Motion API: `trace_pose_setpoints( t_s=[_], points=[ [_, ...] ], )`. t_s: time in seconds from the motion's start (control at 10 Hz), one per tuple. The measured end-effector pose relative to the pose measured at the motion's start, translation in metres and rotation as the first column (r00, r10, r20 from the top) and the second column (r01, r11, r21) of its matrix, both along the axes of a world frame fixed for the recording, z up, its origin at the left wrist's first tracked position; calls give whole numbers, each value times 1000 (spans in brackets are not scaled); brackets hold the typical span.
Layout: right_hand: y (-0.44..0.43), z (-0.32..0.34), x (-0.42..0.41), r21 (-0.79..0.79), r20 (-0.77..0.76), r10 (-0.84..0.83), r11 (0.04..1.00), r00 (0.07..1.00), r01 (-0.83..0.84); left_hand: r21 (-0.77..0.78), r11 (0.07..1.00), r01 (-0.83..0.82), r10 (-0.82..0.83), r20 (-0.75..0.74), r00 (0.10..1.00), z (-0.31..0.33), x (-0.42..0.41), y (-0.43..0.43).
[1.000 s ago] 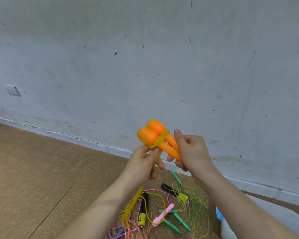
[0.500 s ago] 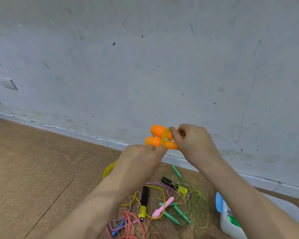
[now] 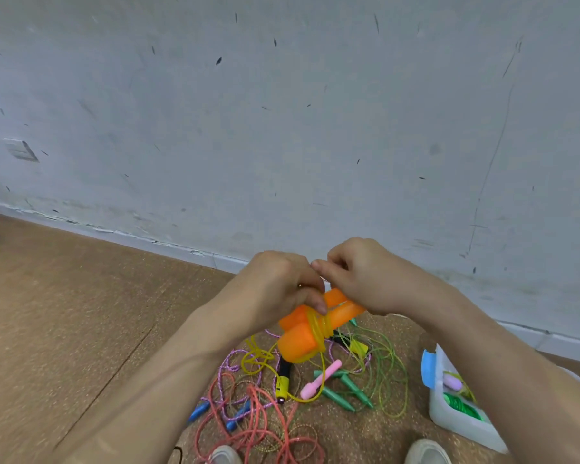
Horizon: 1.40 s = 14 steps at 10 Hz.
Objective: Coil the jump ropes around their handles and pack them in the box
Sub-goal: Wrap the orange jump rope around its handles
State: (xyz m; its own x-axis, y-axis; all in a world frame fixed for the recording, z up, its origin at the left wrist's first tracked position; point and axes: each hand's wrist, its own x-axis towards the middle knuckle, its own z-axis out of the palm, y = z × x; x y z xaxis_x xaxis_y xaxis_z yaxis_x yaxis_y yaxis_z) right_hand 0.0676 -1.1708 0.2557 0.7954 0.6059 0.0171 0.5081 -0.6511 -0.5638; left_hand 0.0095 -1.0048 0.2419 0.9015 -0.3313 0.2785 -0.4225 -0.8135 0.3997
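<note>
Orange jump rope (image 3: 302, 336): 2 thick orange handles lying side by side, blunt ends toward the camera. Several turns of thin yellow cord (image 3: 320, 324) bind them round the middle. A loose tail of the same cord drops from the bundle and loops down to the floor (image 3: 64, 313).

Left hand (image 3: 278, 286): fingers curled over the handles, thumb pressed on them just above the coil. Right hand (image 3: 365, 279): closed round the far, narrower ends of the handles, index finger stretched toward the left hand and almost touching it. The orange jump rope is held in the air between the 2 hands, above the heap on the floor.

Below the hands is a tangled heap of ropes:
- black handle with yellow tip (image 3: 283, 380)
- pink handle (image 3: 320, 380)
- green handles (image 3: 345, 390) with thin green cord (image 3: 392, 373)
- blue handles (image 3: 200, 410)
- red cord (image 3: 258, 426)
- purple-and-white braided cord (image 3: 228, 358)

Right of the heap, partly hidden by the right forearm: box (image 3: 449, 420), translucent white, with a blue latch (image 3: 427, 368) at its left end. A green coil and a pale pink handle are visible inside. The box is well apart from the held rope.

Bottom edge: 2 shoe toes (image 3: 427, 452). Behind everything is a scuffed pale wall (image 3: 282, 128), with a socket plate (image 3: 21, 150) at far left.
</note>
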Motion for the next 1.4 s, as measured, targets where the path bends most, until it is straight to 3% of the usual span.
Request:
trace_pose_setpoints(
  t_s=[0.1,0.2,0.4,0.6,0.7,0.8,0.9,1.0,1.1,1.2,1.3,1.4],
  points=[
    [-5,4,-2,114,-149,24,993,988,-7,-254,954,-161,116,-184,976,7,-1,-1],
    [-8,7,-3,185,-218,48,983,975,-7,-371,896,-244,124,-319,939,14,-1,3],
    [-15,13,-8,287,-303,88,958,949,2,-491,863,-120,-95,-391,915,17,0,11],
    [-16,20,-14,422,-382,137,906,914,40,-776,582,-245,-281,-474,834,2,0,10],
    [-14,17,-16,473,-418,133,876,898,91,-815,460,-352,-335,-527,781,-6,-2,0],
    [-13,15,-16,538,-438,121,829,891,152,-784,398,-476,-345,-609,714,-1,-10,-4],
    [-10,14,-16,618,-477,103,745,873,250,-887,188,-423,-227,-458,860,-16,-31,6],
    [0,8,-14,695,-555,44,572,831,434,-732,346,-587,-11,-628,778,-17,-24,-18],
    [14,-4,-9,701,-609,-98,397,787,592,-849,-61,-525,-94,-519,850,-14,-4,-47],
    [21,-10,0,723,-563,-260,306,785,620,-871,2,-490,55,-490,870,-22,0,-56],
    [13,-9,16,764,-468,-410,258,783,591,-854,185,-487,102,-476,873,-16,0,-60],
    [3,-13,34,794,-247,-575,342,780,503,-718,505,-479,189,-450,873,-8,0,-44]
  ],
)
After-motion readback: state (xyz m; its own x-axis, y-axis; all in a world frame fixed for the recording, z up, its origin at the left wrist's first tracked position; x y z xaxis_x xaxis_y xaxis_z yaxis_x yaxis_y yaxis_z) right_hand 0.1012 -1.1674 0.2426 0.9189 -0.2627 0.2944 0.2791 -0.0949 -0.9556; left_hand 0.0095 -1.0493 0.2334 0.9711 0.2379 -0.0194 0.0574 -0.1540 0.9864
